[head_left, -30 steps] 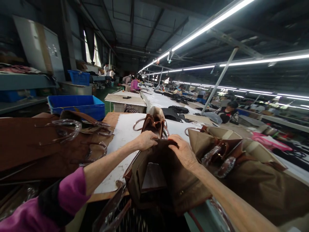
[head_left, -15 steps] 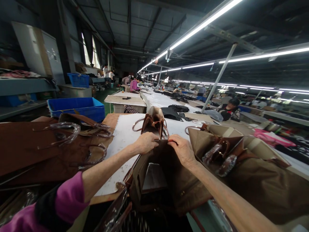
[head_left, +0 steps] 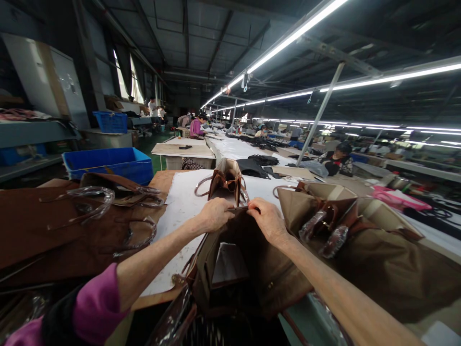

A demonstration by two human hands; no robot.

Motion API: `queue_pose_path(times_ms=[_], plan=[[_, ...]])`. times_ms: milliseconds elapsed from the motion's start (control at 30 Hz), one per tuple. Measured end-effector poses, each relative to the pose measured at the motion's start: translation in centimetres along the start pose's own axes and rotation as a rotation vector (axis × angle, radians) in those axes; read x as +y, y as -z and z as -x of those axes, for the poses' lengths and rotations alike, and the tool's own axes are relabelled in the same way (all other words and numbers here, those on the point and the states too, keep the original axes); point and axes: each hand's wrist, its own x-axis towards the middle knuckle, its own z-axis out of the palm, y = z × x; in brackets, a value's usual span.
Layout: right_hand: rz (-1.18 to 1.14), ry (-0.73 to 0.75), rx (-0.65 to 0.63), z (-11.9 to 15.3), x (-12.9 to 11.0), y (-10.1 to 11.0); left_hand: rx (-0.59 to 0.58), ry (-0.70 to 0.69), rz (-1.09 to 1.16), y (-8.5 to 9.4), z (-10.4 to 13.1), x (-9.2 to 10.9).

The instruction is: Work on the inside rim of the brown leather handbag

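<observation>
A brown bag (head_left: 281, 283) lies with its mouth spread toward me, its lining and a white patch showing inside. My left hand (head_left: 216, 214) pinches the bag's far edge, fingers closed on it. Close beside it, my right hand (head_left: 267, 220) grips the same edge between thumb and fingers. Just beyond both hands stands another brown bag (head_left: 226, 180) with a looped handle. Plastic-wrapped handles (head_left: 180, 312) hang at the near left of the held bag. The fingertips of both hands are partly hidden by the knuckles.
Brown bags with wrapped handles lie at the left (head_left: 46, 226), and more olive-brown bags (head_left: 374, 259) crowd the right. A blue bin (head_left: 108, 163) stands behind the left pile. White sheeting (head_left: 176, 206) covers the table. A metal post (head_left: 320, 113) rises at the right; co-workers (head_left: 196, 127) sit farther off.
The view has shifted slightly, so the surroundings appear a little farther left. Both hands keep their hold on the bag's edge; the right fingers look slightly more curled.
</observation>
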Motion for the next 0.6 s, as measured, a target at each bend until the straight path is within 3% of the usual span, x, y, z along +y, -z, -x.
queue_pose_path(times_ms=[267, 467, 600], plan=[[0.068, -0.125, 0.002, -0.22, -0.37, 0.41, 0.019, -0.010, -0.058, -0.02, -0.08, 0.20], [0.061, 0.100, -0.044, -0.04, 0.22, 0.20, -0.012, 0.008, -0.118, 0.06, -0.66, 0.30], [0.066, 0.135, -0.045, -0.27, 0.35, 0.21, -0.011, -0.005, -0.131, 0.30, -0.54, 0.38]])
